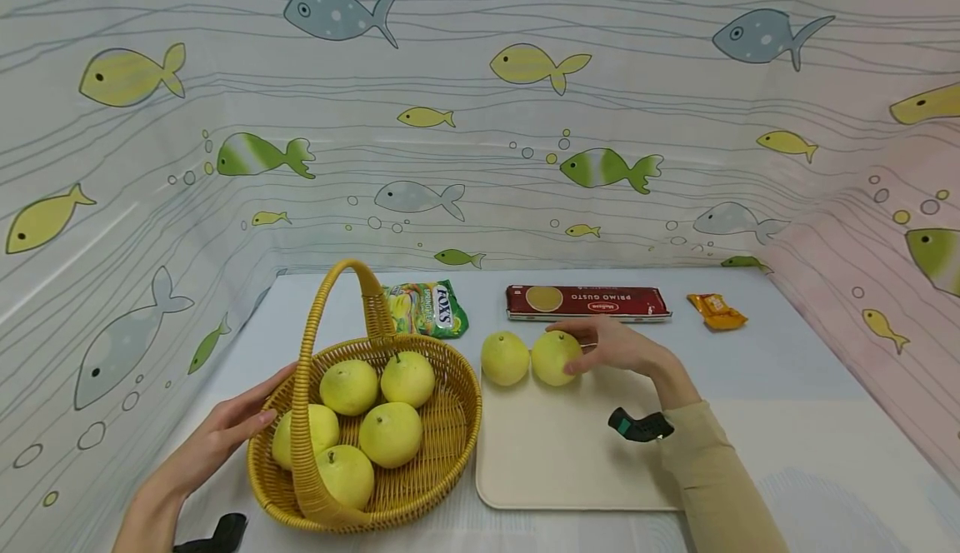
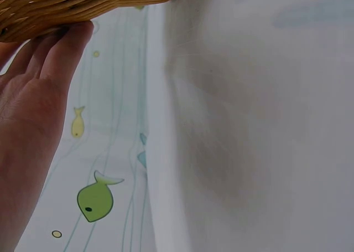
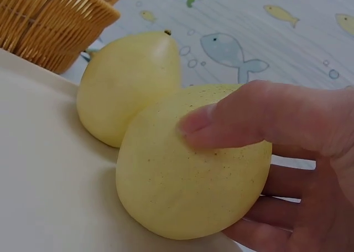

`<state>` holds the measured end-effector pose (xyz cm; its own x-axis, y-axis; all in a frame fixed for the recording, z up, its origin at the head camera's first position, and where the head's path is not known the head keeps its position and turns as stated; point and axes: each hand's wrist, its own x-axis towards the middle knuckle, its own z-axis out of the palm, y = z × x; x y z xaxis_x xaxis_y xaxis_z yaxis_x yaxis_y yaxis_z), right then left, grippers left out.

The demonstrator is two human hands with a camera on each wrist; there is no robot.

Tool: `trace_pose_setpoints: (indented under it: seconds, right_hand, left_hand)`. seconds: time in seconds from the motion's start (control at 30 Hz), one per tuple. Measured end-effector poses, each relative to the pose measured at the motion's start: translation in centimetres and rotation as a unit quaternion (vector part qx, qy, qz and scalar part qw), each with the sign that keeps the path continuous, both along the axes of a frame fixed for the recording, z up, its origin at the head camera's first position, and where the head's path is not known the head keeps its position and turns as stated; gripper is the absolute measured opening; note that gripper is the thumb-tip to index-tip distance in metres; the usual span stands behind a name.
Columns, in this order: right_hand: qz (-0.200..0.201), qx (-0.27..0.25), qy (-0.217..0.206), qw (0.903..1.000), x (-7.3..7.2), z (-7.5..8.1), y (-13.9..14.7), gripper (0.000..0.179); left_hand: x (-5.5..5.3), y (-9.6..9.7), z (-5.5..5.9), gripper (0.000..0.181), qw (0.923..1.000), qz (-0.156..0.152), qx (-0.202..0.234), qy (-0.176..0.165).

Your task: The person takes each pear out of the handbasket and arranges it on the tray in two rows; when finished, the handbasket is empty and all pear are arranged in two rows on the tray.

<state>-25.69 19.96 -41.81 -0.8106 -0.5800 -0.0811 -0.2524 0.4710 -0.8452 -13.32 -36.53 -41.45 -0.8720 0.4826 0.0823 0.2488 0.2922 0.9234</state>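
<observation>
A yellow wicker basket with a tall arched handle holds several pale yellow-green pears. My left hand rests against the basket's left side, and the left wrist view shows its fingers lying nearly straight along the wicker. On the far left corner of a cream tray, two pears sit side by side. My right hand holds the right one, a pear, with thumb on the near side and fingers around the back. The other pear stands right beside it, towards the basket.
Behind the basket lies a green Fox's candy bag. A long dark red Primo Gusto packet lies behind the tray, with a small orange packet to its right. Fish-patterned sheeting encloses the white table at the back and sides.
</observation>
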Motion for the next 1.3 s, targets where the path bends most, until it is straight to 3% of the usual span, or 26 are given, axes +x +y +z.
trace_pose_setpoints:
  seconds: [0.63,1.07,1.3]
  right_hand:
    - [0.012,-0.003,0.019,0.9997,-0.13,-0.14,-0.12,0.077]
    - [0.006,-0.017,-0.011,0.9998,-0.27,-0.48,-0.08,0.079]
    - [0.006,-0.029,0.005,0.9996,-0.26,-0.12,0.21,0.073]
  left_hand:
    - [0.04,0.06,0.12,0.056,0.9998,0.012,-0.011,0.005]
    - [-0.02,0.07,0.09,0.056,0.9998,0.012,-0.013,0.001]
    - [0.01,0.12,0.11,0.056,0.9999,0.009,-0.005,-0.006]
